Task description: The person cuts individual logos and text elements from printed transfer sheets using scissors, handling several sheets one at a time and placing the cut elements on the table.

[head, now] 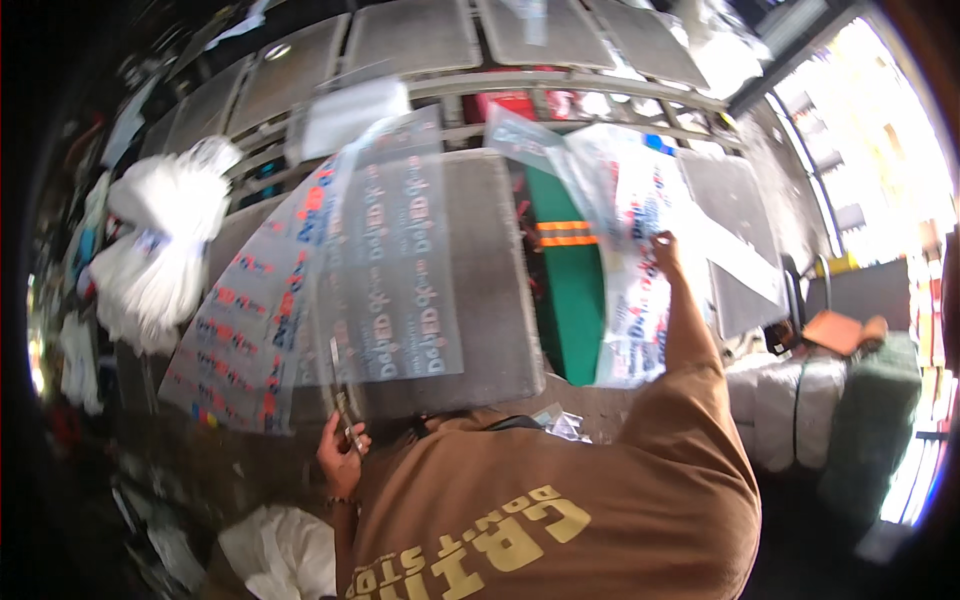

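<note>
My left hand [341,454] grips a slim metal tool [345,416] that looks like scissors, its blade pointing away from me over the near edge of a grey board [487,285]. Across this board lie overlapping clear plastic sheets [397,262] printed with repeated red and blue lettering; one corner hangs past the near left edge. My right hand [666,253] is at another printed plastic sheet [634,300], fingers pinched on it. Beside that sheet shows a green surface [566,300] with an orange striped band. Motion blur softens the fingers.
More grey boards [412,37] stand in a row on a metal frame at the back. White bundled plastic [161,240] is at the left, and a white bag [281,551] is low at my left. Wrapped bales [795,412] sit at the right.
</note>
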